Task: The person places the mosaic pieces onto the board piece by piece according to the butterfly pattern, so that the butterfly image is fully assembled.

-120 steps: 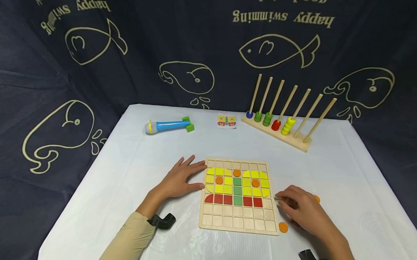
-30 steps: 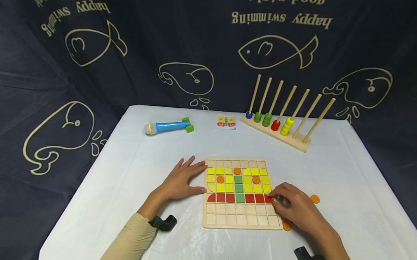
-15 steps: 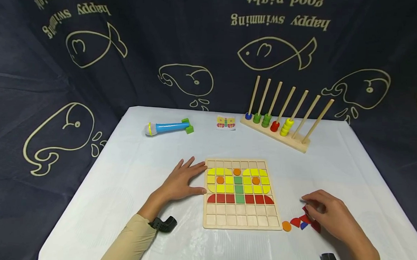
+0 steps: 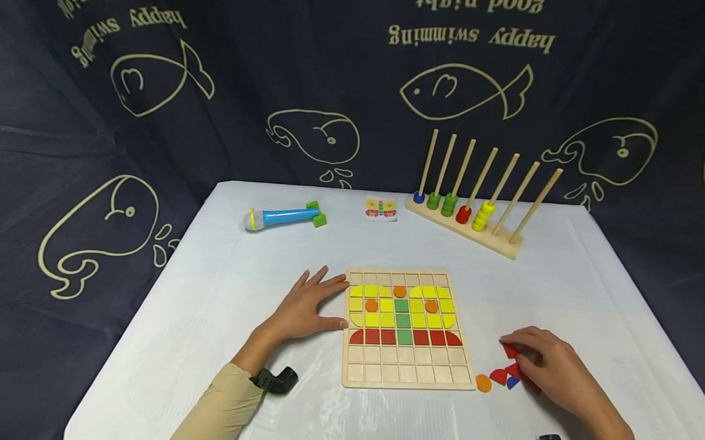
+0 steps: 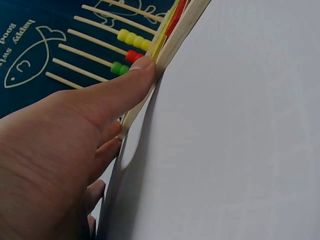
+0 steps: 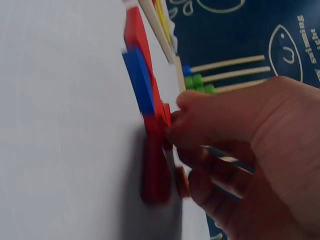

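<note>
In the head view my left hand (image 4: 301,308) lies with straight fingers, its thumb and fingertips touching the left edge of a wooden grid board (image 4: 390,374). The board carries yellow, red, green and orange tiles in a butterfly pattern. Right of it, my right hand (image 4: 555,368) pinches a red tile (image 4: 510,351) between thumb and index finger, just over a small pile. That pile has red quarter-round tiles (image 4: 498,376) and a blue tile (image 4: 513,382); part of it is hidden under the hand. An orange disc (image 4: 484,383) sits by the board's lower right corner.
A toy microphone (image 4: 284,216) with green ends lies at the back left. Behind the board is a small butterfly picture card (image 4: 380,209). A wooden peg stand (image 4: 476,233) with coloured beads and tall pegs stands at the back right, before a dark curtain (image 4: 359,63).
A red tile has gone into the right end of the board's red row. My right hand has left the board, moved right to the pile and picked up another red tile. The left hand stays put.
</note>
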`<state>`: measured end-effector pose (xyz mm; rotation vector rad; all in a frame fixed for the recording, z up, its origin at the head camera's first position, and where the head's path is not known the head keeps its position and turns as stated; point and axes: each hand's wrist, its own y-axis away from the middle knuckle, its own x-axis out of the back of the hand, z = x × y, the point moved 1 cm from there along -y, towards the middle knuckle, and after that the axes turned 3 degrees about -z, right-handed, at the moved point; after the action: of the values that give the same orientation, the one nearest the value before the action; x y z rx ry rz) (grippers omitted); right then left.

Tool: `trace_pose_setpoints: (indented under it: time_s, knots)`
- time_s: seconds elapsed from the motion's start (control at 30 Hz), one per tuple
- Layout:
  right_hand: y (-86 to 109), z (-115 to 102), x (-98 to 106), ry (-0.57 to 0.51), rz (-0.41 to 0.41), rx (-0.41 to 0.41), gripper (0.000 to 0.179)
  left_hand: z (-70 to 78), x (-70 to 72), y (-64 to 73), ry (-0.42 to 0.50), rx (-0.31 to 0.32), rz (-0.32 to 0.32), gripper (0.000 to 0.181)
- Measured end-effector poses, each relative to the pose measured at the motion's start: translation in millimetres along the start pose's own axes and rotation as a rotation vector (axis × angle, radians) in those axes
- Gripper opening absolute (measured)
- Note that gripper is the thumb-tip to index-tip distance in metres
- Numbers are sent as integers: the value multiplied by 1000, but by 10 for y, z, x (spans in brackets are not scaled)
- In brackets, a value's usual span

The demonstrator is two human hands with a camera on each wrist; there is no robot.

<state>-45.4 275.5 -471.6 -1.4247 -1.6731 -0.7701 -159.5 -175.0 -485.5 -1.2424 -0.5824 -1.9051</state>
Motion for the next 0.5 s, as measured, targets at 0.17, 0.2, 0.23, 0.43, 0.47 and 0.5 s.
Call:
trace_pose_setpoints:
  time_s: [0.17, 0.2, 0.23, 0.43, 0.47, 0.5]
  knots:
    - [-35, -82, -69, 36, 13, -42, 29, 8, -7, -4, 7, 8, -7, 84]
    - [-39, -91, -79, 53, 16, -62, 30, 11, -9, -5, 8, 11, -10, 84]
    - [-40, -98, -86, 63, 17, -79, 32, 14, -9, -6, 10, 14, -12, 84]
    - [-47, -108, -91, 37, 7, -77, 24, 24, 6, 3, 11, 14, -7, 83]
    - [-49, -112, -91, 34, 9, -66, 23, 24, 10, 5, 10, 12, -4, 83]
    - [-50, -114, -91, 35, 11, -53, 22, 22, 12, 6, 8, 10, -2, 83]
